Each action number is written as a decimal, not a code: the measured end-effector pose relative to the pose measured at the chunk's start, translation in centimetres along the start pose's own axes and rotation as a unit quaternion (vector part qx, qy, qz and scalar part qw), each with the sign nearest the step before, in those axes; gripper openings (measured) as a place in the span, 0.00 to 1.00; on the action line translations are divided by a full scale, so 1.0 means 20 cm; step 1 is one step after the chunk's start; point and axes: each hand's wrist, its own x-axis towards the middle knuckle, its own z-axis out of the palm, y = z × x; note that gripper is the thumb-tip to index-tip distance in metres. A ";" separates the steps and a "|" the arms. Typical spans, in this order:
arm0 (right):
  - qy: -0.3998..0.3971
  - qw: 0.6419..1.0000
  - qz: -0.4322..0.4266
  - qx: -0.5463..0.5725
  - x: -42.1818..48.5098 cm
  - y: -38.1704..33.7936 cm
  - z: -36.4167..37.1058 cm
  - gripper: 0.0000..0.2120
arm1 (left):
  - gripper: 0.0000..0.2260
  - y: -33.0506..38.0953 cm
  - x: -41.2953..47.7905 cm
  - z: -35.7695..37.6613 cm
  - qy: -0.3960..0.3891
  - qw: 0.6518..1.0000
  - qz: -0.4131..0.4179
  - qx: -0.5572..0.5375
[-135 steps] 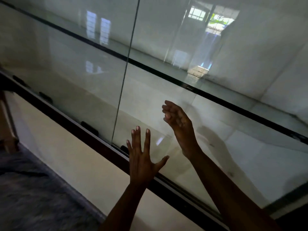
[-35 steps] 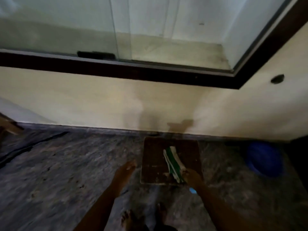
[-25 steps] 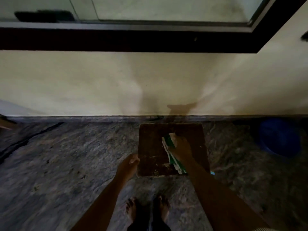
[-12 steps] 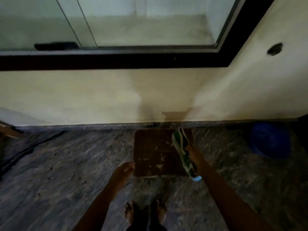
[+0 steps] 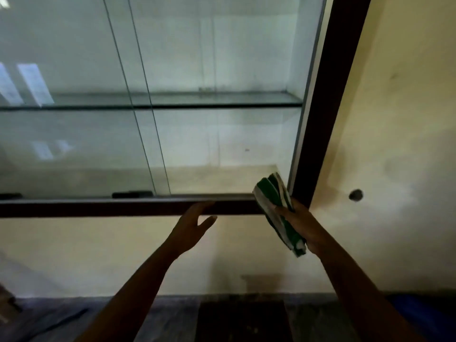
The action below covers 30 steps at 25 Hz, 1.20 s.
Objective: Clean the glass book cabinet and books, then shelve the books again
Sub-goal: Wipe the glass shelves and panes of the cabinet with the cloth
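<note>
Right grip point(image 5: 299, 224) clamped on folded green-striped cloth point(image 5: 274, 198), beside cabinet's lower right corner. Left grip point(image 5: 191, 229) spread apart at dark bottom frame point(image 5: 98, 208), contact unclear. Cloth likely soft, light: hold bunched. Sliding glass door point(image 5: 222, 132) likely fragile, slick: press flat, gently.

The inside of a home is being suggested, though which room cannot be told. A glass cabinet point(image 5: 222, 58) is being carried in a cream plastered wall point(image 5: 399, 114), from 9 to 1 o'clock, and is being edged by a dark frame point(image 5: 328, 119). A glass shelf point(image 5: 222, 104) and overlapping panes point(image 5: 74, 144) are being seen within it, with window reflections point(image 5: 34, 85) being thrown back at 10 o'clock. A mottled stone floor point(image 5: 172, 324) is being shown at 6 o'clock, with a dark mat point(image 5: 239, 322) at the wall's foot and a blue object point(image 5: 429, 314) at 5 o'clock.
</note>
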 end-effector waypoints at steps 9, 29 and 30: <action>0.046 0.950 -0.261 -0.163 0.46 -0.84 0.01 0.20 | 0.28 0.31 0.76 -0.51 0.133 0.924 0.230 0.275; 0.143 0.751 -0.387 -0.516 1.16 -0.70 -0.04 0.21 | 0.29 0.37 1.22 -0.39 0.111 0.867 0.210 0.438; 0.156 0.742 -0.419 -0.500 1.19 -0.67 -0.04 0.18 | 0.30 0.38 1.22 -0.38 0.114 0.867 0.199 0.443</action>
